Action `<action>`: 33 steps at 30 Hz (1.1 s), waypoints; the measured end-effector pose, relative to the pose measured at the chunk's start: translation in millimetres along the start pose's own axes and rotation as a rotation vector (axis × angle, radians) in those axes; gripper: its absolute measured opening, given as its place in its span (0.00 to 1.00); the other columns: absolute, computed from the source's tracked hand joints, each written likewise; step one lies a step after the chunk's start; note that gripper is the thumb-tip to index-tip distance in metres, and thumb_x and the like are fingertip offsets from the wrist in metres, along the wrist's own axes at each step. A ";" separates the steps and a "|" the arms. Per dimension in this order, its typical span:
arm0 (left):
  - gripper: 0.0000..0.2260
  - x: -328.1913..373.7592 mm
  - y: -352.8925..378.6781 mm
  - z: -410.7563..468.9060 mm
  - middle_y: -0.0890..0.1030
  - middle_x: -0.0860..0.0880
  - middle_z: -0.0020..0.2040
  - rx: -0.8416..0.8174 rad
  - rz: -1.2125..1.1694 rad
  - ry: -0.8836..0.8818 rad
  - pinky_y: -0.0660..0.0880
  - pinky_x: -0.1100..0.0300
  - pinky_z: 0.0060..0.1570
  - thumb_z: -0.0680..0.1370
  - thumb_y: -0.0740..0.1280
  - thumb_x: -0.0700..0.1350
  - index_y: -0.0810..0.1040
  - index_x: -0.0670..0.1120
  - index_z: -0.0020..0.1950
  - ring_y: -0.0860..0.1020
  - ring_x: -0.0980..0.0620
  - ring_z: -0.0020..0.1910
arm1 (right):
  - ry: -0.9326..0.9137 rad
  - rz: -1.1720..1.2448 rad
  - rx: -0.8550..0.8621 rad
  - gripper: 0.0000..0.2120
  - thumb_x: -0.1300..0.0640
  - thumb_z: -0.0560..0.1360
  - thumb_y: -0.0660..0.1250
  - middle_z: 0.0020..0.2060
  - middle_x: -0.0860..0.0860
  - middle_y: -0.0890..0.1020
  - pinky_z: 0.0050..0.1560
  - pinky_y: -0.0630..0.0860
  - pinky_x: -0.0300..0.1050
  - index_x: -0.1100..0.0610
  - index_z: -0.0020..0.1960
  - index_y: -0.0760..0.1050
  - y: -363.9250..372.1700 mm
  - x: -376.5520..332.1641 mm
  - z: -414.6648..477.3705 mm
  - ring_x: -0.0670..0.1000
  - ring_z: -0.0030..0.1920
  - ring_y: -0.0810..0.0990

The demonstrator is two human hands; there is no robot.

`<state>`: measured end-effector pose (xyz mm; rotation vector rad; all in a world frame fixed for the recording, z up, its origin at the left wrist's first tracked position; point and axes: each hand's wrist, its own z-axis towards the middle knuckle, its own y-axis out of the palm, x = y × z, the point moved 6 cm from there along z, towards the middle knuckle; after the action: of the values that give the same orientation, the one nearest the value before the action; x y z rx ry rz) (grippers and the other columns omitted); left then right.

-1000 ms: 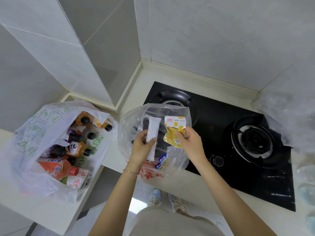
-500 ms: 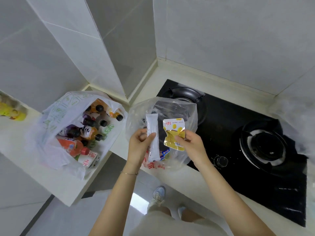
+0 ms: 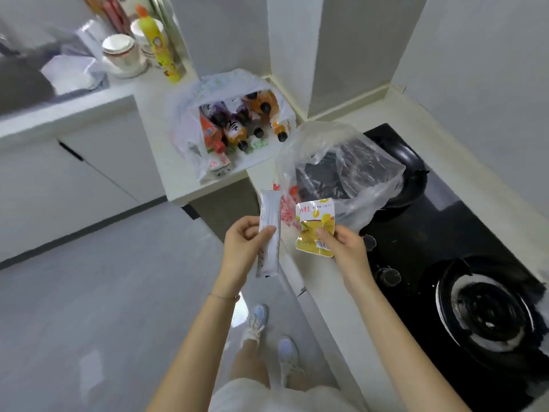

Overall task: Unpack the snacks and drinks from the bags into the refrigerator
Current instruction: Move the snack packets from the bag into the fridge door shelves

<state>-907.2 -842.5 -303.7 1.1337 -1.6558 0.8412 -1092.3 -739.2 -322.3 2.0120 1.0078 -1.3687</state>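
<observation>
Holding one snack in each hand, we are standing with both just off the front edge of the counter (image 3: 312,281), over the floor. Our left hand (image 3: 242,248) is gripping a long white snack packet (image 3: 269,233) around its middle, thumb across the front and fingers curled behind, so the packet is standing nearly upright. Our right hand (image 3: 346,251) is pinching a yellow snack pouch (image 3: 316,227) near its lower edge between thumb and fingertips.

We are judging this to be the carry to the refrigerator, which is not showing in this view. To do it well, we are aiming to keep both grips light enough not to crush the contents yet firm enough on the slick film. The door will be needing a free hand, so we are planning to tuck both snacks into one hand before reaching for it.

Much is waiting behind us. The clear bag (image 3: 341,171) is slumping open at the counter's edge, beside the black hob (image 3: 445,233) and partly over its far burner, with what look like red-printed packets low inside. The white drinks bag (image 3: 187,126) is sitting at the corner of the lower counter against the wall, and it is looking full of bottles (image 3: 237,129). We are reckoning the task is far from finished.
</observation>
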 end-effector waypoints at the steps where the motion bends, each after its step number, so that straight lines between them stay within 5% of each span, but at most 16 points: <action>1: 0.05 -0.6 -15.1 -9.4 0.83 0.43 0.38 0.046 -0.019 -0.006 0.74 0.63 0.32 0.76 0.71 0.37 0.79 0.38 0.51 0.79 0.51 0.35 | -0.007 0.002 -0.049 0.03 0.61 0.76 0.69 0.41 0.50 0.85 0.44 0.76 0.38 0.55 0.45 0.81 15.0 -4.7 -4.1 0.47 0.43 0.82; 4: 0.06 -2.0 -60.2 -38.6 0.84 0.49 0.37 0.193 -0.086 -0.007 0.74 0.63 0.32 0.76 0.70 0.37 0.78 0.39 0.52 0.80 0.54 0.34 | -0.029 -0.022 -0.200 0.03 0.60 0.76 0.69 0.44 0.51 0.85 0.45 0.77 0.37 0.54 0.47 0.81 64.8 -14.3 -18.9 0.48 0.45 0.83; 9: 0.06 -2.5 -128.0 -94.5 0.85 0.48 0.39 0.406 -0.179 0.043 0.76 0.64 0.35 0.76 0.70 0.38 0.78 0.40 0.52 0.82 0.55 0.36 | -0.075 -0.076 -0.416 0.03 0.58 0.75 0.70 0.46 0.57 0.85 0.52 0.77 0.48 0.56 0.47 0.81 150.9 -17.3 -58.3 0.54 0.49 0.83; 15: 0.04 -22.3 -214.9 -174.0 0.86 0.47 0.41 0.646 -0.294 0.077 0.79 0.60 0.38 0.76 0.70 0.38 0.78 0.45 0.48 0.83 0.53 0.39 | -0.121 -0.127 -0.665 0.04 0.58 0.76 0.69 0.43 0.49 0.85 0.42 0.76 0.33 0.56 0.49 0.81 235.5 -12.3 -137.4 0.44 0.44 0.83; 19: 0.06 -38.0 -266.9 -233.0 0.85 0.45 0.44 0.772 -0.350 0.101 0.80 0.58 0.40 0.76 0.70 0.39 0.77 0.42 0.52 0.83 0.51 0.40 | -0.106 -0.142 -0.782 0.07 0.57 0.76 0.68 0.45 0.49 0.85 0.43 0.77 0.34 0.56 0.53 0.80 284.9 2.6 -199.0 0.46 0.45 0.84; 33: 0.07 -72.3 -412.5 -451.1 0.86 0.45 0.44 0.841 -0.294 0.255 0.77 0.61 0.37 0.77 0.70 0.39 0.78 0.40 0.53 0.84 0.51 0.40 | -0.099 0.032 -0.871 0.06 0.58 0.78 0.65 0.46 0.52 0.85 0.45 0.80 0.39 0.56 0.52 0.79 393.0 67.9 -437.6 0.50 0.47 0.84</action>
<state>-369.4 -559.1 -207.4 1.6881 -0.8807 1.4703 -518.7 -629.1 -225.0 1.2823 1.2327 -0.7779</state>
